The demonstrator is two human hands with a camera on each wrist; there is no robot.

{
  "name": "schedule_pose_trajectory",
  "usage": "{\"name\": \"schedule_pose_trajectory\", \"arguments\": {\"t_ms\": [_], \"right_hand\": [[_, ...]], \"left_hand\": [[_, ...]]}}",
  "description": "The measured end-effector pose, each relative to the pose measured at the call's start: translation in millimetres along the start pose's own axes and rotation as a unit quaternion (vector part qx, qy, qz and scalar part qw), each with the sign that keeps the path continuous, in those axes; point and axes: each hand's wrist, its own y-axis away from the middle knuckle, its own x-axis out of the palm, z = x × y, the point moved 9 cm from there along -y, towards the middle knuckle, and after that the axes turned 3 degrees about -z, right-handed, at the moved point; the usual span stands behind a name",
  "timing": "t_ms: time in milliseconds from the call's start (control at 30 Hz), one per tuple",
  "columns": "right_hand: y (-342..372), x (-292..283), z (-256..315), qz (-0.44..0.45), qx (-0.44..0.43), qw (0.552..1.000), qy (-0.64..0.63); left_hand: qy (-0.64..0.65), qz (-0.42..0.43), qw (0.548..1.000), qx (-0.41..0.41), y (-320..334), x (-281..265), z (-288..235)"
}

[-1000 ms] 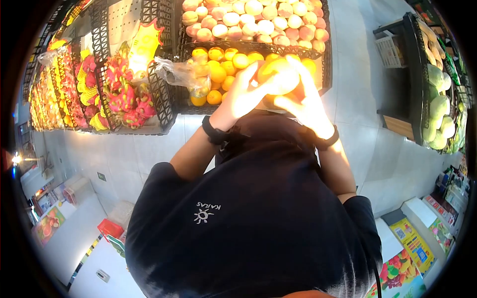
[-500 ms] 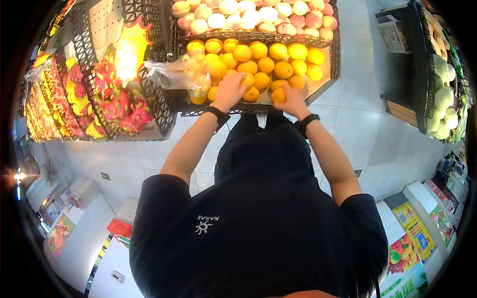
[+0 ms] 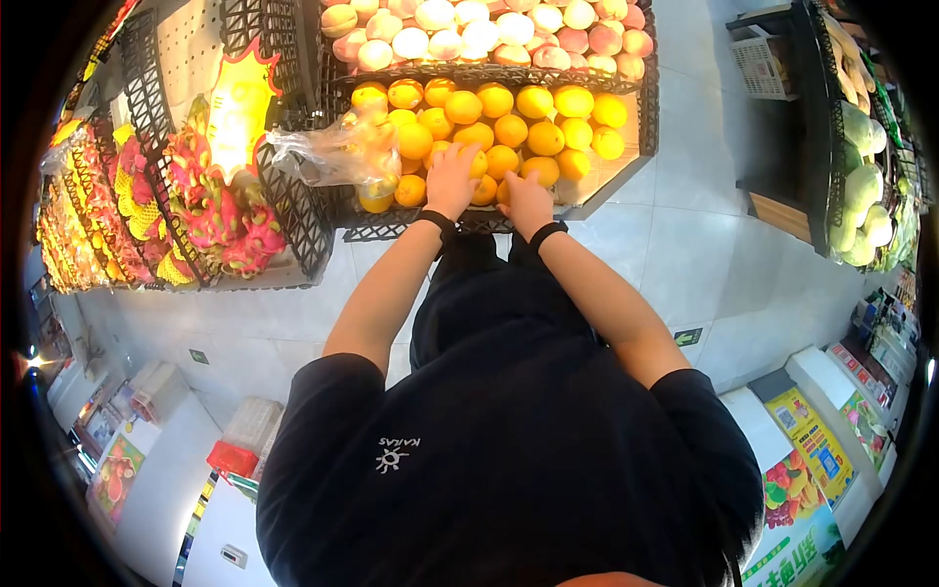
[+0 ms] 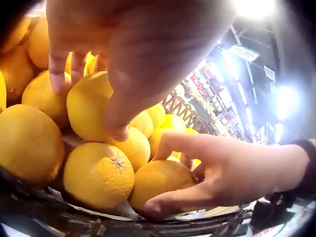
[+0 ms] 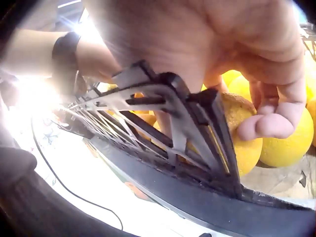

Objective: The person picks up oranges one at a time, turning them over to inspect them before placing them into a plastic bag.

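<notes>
In the head view, the left hand and right hand are side by side over the front rows of oranges in a black crate. The left wrist view has the left hand from above, thumb and fingers around an orange. Beside it, the right hand grips another orange by the crate's rim, thumb low and fingers over the far side. From the right wrist view, the right hand has its fingers curled against an orange; the slatted crate wall partly hides it.
Peaches lie behind the oranges. A clear plastic bag covers the oranges' left end. Dragon fruit and a yellow sign are farther left. Green melons fill a dark stand at the right.
Both hands came down from a large, glaring round fruit raised between them to the oranges in the crate. Since half a second ago, the right hand has moved left, closer to the left hand.
</notes>
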Motion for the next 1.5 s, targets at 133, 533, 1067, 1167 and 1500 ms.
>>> {"name": "schedule_pose_trajectory", "arguments": {"t_ms": [133, 533, 1067, 1167, 1500], "right_hand": [[-14, 14, -2, 0.013, 0.022, 0.999, 0.022], [-38, -81, -90, -0.172, 0.079, 0.982, -0.017], [-98, -84, -124, -0.101, 0.001, 0.993, 0.065], [-65, -138, -141, -0.224, -0.012, 0.954, -0.199], [56, -240, -46, 0.128, -0.051, 0.57, -0.81]], "left_hand": [[0.009, 0.012, 1.0, -0.023, -1, -1, 2], [0.053, 0.003, 0.997, -0.054, -2, -6, 4], [0.032, 0.013, 0.998, -0.045, 1, -7, -3], [0.045, 0.024, 0.997, 0.053, -2, -20, -16], [0.401, 0.005, 0.9, 0.172, 3, -176, -215]]}}
